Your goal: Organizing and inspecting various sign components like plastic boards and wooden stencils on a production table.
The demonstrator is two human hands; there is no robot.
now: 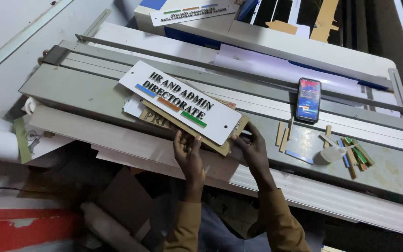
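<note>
A white rectangular sign plate (173, 88) with raised dark letters and blue, orange and green bars lies tilted on a tan backing board (239, 127) on the grey metal bench (80, 91). My left hand (187, 154) grips the near edge of the stacked boards from below. At the stack's right corner, my right hand (253, 147) has its fingers on the tan board. More flat plates lie half hidden under the sign.
A phone (309, 99) with a lit screen lies on the bench to the right. Several small coloured strips (357, 154) and wooden sticks (283, 135) sit beside a small plastic bottle (334, 153). Another white sign (187, 11) rests at the back. Cardboard lies below.
</note>
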